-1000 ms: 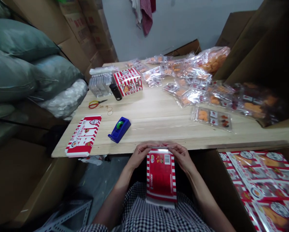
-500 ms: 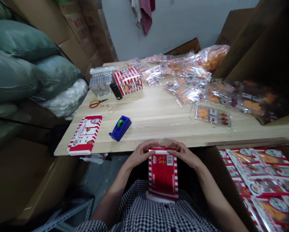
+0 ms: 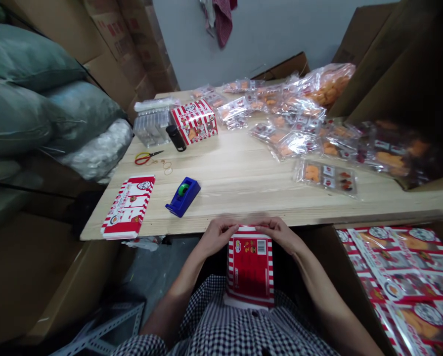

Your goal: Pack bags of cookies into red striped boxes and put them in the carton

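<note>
A red-and-white striped printed card pack [image 3: 250, 272] leans upright against my checked shirt, its barcode face toward me. My left hand [image 3: 218, 236] pinches the upper left corner, thumb on the near face and fingers behind the far edge. At the upper right corner my right hand [image 3: 280, 233] grips likewise, its thumb beside the barcode. The backs of the fingers and the pack's far side are hidden. Just beyond my hands runs the table's front edge. Nearest to my left hand on the table is a blue tape dispenser [image 3: 183, 197] with green tape.
Flat striped cards [image 3: 129, 207] are stacked at the table's left, near scissors [image 3: 143, 158], a black cylinder [image 3: 176, 138] and a striped box [image 3: 195, 121]. Clear packs of orange pieces [image 3: 327, 178] spread to the right. A carton of finished-looking packs [image 3: 403, 267] stands at lower right.
Both thumbs have shifted slightly along the pack's top edge, and the hands still hold it. The view has tilted a little; nothing on the table has moved.
</note>
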Tool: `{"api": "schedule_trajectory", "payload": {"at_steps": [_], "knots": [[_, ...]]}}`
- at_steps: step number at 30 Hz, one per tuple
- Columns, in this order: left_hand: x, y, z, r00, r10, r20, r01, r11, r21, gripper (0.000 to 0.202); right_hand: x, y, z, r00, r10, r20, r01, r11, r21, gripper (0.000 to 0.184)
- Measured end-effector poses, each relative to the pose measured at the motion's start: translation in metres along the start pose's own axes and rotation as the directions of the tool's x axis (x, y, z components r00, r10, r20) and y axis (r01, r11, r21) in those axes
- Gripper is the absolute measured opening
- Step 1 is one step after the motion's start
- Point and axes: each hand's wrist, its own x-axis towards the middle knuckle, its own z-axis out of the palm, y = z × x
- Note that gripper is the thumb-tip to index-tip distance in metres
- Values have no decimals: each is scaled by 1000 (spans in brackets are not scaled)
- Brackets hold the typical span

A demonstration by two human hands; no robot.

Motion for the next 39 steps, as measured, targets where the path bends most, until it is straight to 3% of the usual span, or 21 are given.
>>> {"api": "schedule_trajectory", "payload": {"at_steps": [4,11,16,18,19,20,21,22,23,24,25,28,32,39], "knots": [[-14,5,-2,998,46,37,-50,995,90,34,-12,8,3,998,-9,54,10,1000,-18,38],[-39,8,1,984,157,81,-166,979,122,37,-38,11,6,968,-231,94,249,930,-271,33],[-46,5,4,974,196,114,-213,964,162,38,-36,23,13,961,-278,-4,262,912,-314,28],[-43,3,-11,974,224,37,-227,954,196,39,-31,24,13,950,-304,-75,259,896,-361,27],[-41,1,-23,969,232,-87,-209,952,223,39,-29,24,11,944,-315,-97,258,889,-379,27],[-39,-2,-38,938,226,-265,-160,956,247,39,-26,24,9,941,-322,-104,259,883,-391,28],[-37,-6,-56,866,202,-457,-91,963,254,39,-24,23,7,941,-324,-102,260,880,-399,29],[-36,-11,-75,760,171,-627,-19,970,241,37,-21,24,4,941,-323,-98,259,877,-406,30],[-35,-17,-94,670,122,-732,49,977,208,34,-19,24,2,943,-319,-93,255,874,-413,31],[-34,-24,-112,628,85,-774,90,979,180,30,-17,26,0,945,-313,-91,248,872,-422,32],[-32,-31,-128,616,49,-786,119,981,154,25,-16,27,-2,948,-304,-92,238,871,-430,34],[-29,-48,-159,683,-60,-728,158,985,68,24,-13,30,-5,959,-269,-88,204,873,-443,36],[-27,-55,-170,756,-172,-631,158,984,-78,31,-18,18,-11,947,-283,-149,190,872,-452,40],[-37,-50,-172,777,-227,-587,60,955,-290,31,-26,-9,-15,897,-343,-278,241,908,-342,38]]}}
